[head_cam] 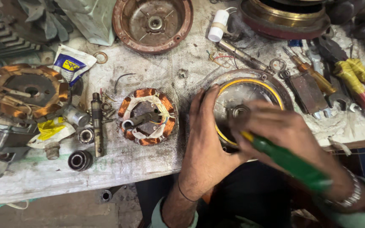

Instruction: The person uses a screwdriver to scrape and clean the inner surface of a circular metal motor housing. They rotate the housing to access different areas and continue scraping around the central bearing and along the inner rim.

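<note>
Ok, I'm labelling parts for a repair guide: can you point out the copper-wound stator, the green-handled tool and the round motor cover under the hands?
copper-wound stator [146, 116], head view, on its centre shaft.
green-handled tool [290, 162], head view, mid handle.
round motor cover [254, 86], head view, upper inner face.

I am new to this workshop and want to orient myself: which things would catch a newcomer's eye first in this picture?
At the centre right, the left hand rests flat on the rim of a round metal motor cover, while the blurred right hand grips a green-handled tool over its hub. Just left of them lies a stator with copper windings. At the top sits a rusty red round housing.
</note>
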Demonstrator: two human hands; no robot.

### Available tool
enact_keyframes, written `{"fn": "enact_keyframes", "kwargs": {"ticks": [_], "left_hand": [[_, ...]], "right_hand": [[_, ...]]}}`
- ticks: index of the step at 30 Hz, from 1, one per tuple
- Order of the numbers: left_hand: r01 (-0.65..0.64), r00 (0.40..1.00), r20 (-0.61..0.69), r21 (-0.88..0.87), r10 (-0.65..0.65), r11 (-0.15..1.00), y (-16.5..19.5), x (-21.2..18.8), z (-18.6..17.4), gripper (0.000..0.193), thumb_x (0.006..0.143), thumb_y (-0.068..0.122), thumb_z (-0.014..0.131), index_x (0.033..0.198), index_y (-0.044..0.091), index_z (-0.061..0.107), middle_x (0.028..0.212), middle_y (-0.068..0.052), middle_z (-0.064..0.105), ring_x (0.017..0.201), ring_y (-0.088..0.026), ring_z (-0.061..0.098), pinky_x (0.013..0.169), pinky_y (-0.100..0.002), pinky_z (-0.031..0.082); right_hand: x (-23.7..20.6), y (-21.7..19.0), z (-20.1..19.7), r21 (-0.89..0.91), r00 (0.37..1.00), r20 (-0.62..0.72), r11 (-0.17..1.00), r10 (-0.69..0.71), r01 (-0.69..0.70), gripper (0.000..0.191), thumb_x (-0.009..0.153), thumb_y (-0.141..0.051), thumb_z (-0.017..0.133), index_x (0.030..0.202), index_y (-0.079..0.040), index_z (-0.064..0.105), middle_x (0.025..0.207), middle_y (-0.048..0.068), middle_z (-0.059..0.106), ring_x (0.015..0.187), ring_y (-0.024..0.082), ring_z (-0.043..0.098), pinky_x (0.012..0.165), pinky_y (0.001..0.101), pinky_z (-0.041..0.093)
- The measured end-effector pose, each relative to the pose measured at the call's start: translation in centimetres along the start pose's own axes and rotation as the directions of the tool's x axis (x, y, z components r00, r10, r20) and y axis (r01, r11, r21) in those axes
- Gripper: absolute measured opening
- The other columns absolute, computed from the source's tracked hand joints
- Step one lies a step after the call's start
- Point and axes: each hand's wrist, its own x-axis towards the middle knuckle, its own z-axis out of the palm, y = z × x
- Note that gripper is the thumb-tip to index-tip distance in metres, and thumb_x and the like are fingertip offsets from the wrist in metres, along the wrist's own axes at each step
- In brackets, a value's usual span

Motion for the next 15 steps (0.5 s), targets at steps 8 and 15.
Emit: {"fn": "enact_keyframes", "kwargs": {"ticks": [8,15], "left_hand": [[-0.009,1.0,-0.011,-0.054,0.008,0.999,0.1,0.09,-0.05,0.124,0.063,0.033,0.096,0.158,0.001,0.022,0.158,-0.033,0.034,0.153,-0.049,0.035,0.125,-0.057,0.036],[0.007,1.0,0.001,-0.025,-0.007,1.0,0.12,0.01,-0.09,0.122,0.068,0.031,0.096,0.16,0.002,0.021,0.161,-0.034,0.031,0.155,-0.051,0.032,0.127,-0.057,0.034]], "right_hand": [[0.81,-0.02,-0.47,-0.069,1.0,-0.018,0.998,0.008,-0.01,0.026,0.073,-0.013,0.082,0.095,-0.002,0.072,0.099,0.011,0.078,0.093,0.026,0.076,0.109,0.0494,0.052],[0.69,-0.5,-0.62,0.007,0.999,-0.025,1.0,-0.022,0.022,0.021,0.077,-0.012,0.081,0.095,-0.003,0.072,0.1,0.01,0.078,0.097,0.025,0.077,0.107,0.0463,0.055]]}}
